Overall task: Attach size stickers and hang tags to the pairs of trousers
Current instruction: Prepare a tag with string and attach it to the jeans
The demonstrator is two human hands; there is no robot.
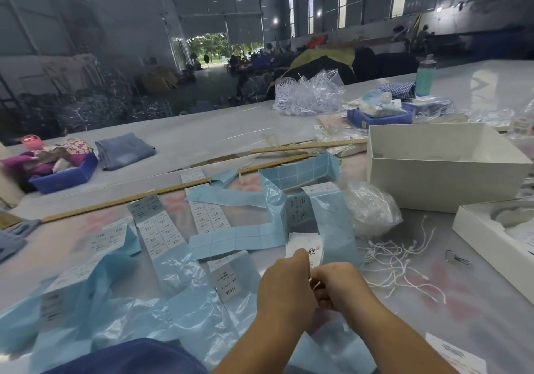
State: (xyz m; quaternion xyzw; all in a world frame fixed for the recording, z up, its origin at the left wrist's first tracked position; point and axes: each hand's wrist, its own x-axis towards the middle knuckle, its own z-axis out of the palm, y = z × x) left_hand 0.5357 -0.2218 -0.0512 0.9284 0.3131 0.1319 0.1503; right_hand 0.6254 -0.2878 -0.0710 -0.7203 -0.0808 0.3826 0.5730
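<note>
My left hand (284,287) pinches a white hang tag (304,248) with dark printed characters, holding it upright above the table. My right hand (338,287) is pressed close against the left and pinches a thin white string (315,284) between the two hands. Long strips of size stickers on pale blue backing (161,229) lie spread over the table in front of me. A loose pile of white tag strings (396,261) lies just right of my hands. One folded pair of blue denim trousers (124,150) rests far off at the left.
A large white open box (442,182) stands at the right, another white box (497,240) nearer the edge. Wooden rulers (127,200) cross the table. A blue tray (62,175) sits far left, a crumpled clear bag (372,206) beside the strings, and a bottle (425,74) at the back right.
</note>
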